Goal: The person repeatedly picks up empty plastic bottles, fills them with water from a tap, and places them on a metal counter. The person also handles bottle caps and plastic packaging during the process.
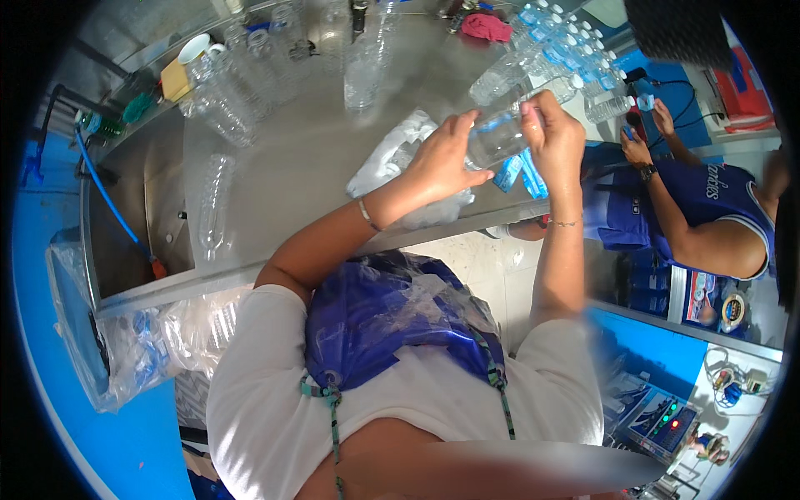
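My right hand grips the neck end of a clear plastic bottle that lies tilted across the view. Its base end points toward my left hand, whose thumb and fingers are spread around it; whether the palm bears on it I cannot tell. Beneath my hands, a white plastic bag lies on the steel counter. Blue and white wrappers rest beside the bag, near the counter's front edge. Another clear bottle lies just beyond my right hand.
Clear bottles stand at the back left, and one lies near the steel sink. Capped bottles are grouped at the back right near a red cloth. On the right, a person holds a small blue-labelled item.
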The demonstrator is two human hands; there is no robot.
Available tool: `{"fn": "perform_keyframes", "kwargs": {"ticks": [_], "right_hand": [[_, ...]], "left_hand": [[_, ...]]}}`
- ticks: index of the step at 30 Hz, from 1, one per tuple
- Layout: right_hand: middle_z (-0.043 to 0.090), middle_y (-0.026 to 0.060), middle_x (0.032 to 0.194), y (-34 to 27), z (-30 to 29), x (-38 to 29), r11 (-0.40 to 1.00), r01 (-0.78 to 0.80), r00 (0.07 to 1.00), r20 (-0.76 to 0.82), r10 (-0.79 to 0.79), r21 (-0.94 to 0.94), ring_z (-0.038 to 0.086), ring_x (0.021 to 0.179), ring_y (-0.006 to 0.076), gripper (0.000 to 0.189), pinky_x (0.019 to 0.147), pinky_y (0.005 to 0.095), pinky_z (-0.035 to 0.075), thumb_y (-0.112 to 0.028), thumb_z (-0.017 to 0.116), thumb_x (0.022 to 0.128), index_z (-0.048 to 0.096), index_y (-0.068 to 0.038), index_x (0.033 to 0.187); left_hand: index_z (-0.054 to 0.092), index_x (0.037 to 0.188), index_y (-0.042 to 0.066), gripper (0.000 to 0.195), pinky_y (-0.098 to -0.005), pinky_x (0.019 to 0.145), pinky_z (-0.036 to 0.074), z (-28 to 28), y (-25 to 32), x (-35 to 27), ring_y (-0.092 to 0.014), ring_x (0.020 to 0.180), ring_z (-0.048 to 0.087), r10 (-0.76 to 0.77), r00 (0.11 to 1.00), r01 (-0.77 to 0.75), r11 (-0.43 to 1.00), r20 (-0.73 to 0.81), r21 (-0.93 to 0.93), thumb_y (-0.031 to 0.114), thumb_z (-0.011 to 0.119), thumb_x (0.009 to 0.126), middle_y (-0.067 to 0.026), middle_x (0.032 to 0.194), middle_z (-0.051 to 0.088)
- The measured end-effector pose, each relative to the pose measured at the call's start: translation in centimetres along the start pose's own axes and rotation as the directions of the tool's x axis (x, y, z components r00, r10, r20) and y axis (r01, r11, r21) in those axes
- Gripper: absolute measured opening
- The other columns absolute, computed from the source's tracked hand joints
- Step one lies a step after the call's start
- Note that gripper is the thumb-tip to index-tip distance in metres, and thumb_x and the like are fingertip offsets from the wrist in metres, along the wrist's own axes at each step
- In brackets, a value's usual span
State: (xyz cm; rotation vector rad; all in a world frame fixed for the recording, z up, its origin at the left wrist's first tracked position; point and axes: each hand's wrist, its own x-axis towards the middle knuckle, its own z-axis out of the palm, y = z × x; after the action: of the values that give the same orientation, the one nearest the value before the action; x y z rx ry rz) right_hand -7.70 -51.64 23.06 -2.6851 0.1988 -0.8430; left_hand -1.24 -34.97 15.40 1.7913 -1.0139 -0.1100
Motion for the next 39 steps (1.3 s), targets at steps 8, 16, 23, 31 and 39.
{"fn": "perform_keyframes", "kwargs": {"ticks": [8,16,23,31,39], "right_hand": [[0.064,0.0191,0.070,15.9,-0.2,1.8,0.816,-0.260,0.963,-0.201,0.180,-0.516,0.064,0.067,0.0384,0.031,0.058,0.0474,0.049,-0.041,0.057,0.091,0.059,-0.011,0.084],[0.066,0.0246,0.084,23.6,-0.2,2.9,0.785,-0.317,0.939,-0.058,0.340,-0.532,0.064,0.083,0.0453,0.041,0.071,0.0526,0.049,-0.049,0.054,0.090,0.055,-0.010,0.101],[0.060,0.0192,0.103,8.8,-0.7,5.7,0.964,-0.090,0.983,-0.180,0.045,-0.252,0.062,0.093,0.0307,0.048,0.078,0.0386,0.049,-0.029,0.069,0.086,0.054,-0.009,0.127],[0.064,0.0076,0.090,-18.8,12.5,2.7,0.659,0.281,0.596,0.411,-0.690,0.697,0.062,0.075,0.0163,0.024,0.069,0.0269,0.048,-0.005,0.065,0.083,0.065,-0.005,0.107],[0.065,0.0128,0.089,-37.0,26.6,-17.8,0.319,-0.014,-0.035,0.318,-0.947,0.948,0.064,0.078,0.0280,0.013,0.072,0.0356,0.050,-0.010,0.062,0.084,0.064,-0.004,0.096]], "left_hand": [[0.055,0.121,0.007,0.044,-0.0374,0.093,0.045,2.6,-2.8,1.3,-0.032,0.116,0.052,-0.022,0.990,0.025,0.999,0.141,-0.023,0.019,0.068,0.081,-0.0152,0.129,0.048],[0.060,0.112,0.006,0.036,-0.0378,0.094,0.043,-1.1,-6.8,-1.4,-0.032,0.113,0.054,-0.094,0.995,0.094,0.995,0.021,-0.032,0.015,0.068,0.078,-0.0146,0.120,0.057],[0.062,0.111,0.006,0.032,-0.0392,0.090,0.046,-7.2,-8.6,-7.1,-0.029,0.109,0.056,-0.335,0.933,0.339,0.941,-0.132,0.006,0.014,0.064,0.079,-0.0141,0.117,0.058],[0.065,0.105,0.004,0.028,-0.0304,0.079,0.050,-13.3,-7.5,-18.1,-0.022,0.092,0.063,-0.449,0.763,0.434,0.889,-0.465,-0.147,0.002,0.056,0.079,-0.0113,0.101,0.064],[0.067,0.087,0.002,0.021,-0.0256,0.067,0.048,-21.8,-11.9,-43.4,-0.011,0.071,0.060,-0.350,0.001,0.503,0.810,-0.937,-0.302,-0.006,0.049,0.078,-0.0040,0.077,0.064]]}}
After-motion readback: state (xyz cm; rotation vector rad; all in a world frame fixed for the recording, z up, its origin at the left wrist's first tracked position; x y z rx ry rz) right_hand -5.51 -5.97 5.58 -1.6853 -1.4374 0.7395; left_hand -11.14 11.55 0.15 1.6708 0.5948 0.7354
